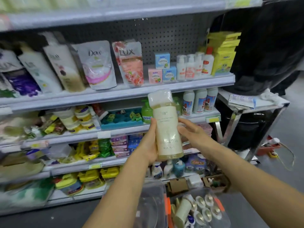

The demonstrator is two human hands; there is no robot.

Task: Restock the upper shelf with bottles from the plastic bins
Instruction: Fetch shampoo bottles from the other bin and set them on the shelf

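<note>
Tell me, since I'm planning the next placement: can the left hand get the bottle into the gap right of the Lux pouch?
Probably yes. The left hand grips the bottle just below that shelf, and the gap beside the Lux pouch looks unobstructed.

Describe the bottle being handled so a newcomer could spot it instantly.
Start at the shelving unit; in front of its right half, the left hand grips an upright bottle. Unlike the white bottles behind, it is tall, clear, holds pale yellow liquid and is plastic-wrapped.
</note>
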